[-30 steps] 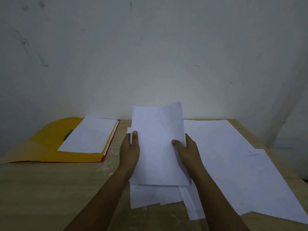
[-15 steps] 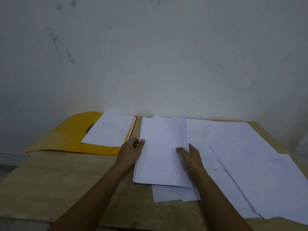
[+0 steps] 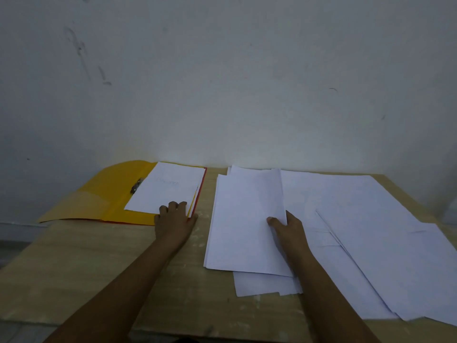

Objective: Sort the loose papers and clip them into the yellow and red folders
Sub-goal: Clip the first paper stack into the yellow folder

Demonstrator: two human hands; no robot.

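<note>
We seem to be at a plain desk indoors. We see a wooden tabletop (image 3: pixel 86 263) against a bare, scuffed white wall (image 3: pixel 222 82). Loose papers (image 3: pixel 358 219) and an open yellow folder (image 3: pixel 103 194) suggest office work.

Light wooden table (image 3: pixel 94 263) against scuffed white wall (image 3: pixel 222 82); pale smears on tabletop.

Matt white paper sheets (image 3: pixel 247 219), matt yellow card folder (image 3: pixel 108 194), metal clip (image 3: pixel 136 185), pale wood-grain table (image 3: pixel 86 263)

Light wooden table (image 3: pixel 94 263) is standing against a pale wall. Lying directly on it at far left: open yellow folder (image 3: pixel 103 194), with a red edge showing beneath it. Sitting at centre: stack of white papers (image 3: pixel 244 219). Spreading over the right side: loose overlapping white sheets (image 3: pixel 371 231), reaching toward the near edge.
</note>
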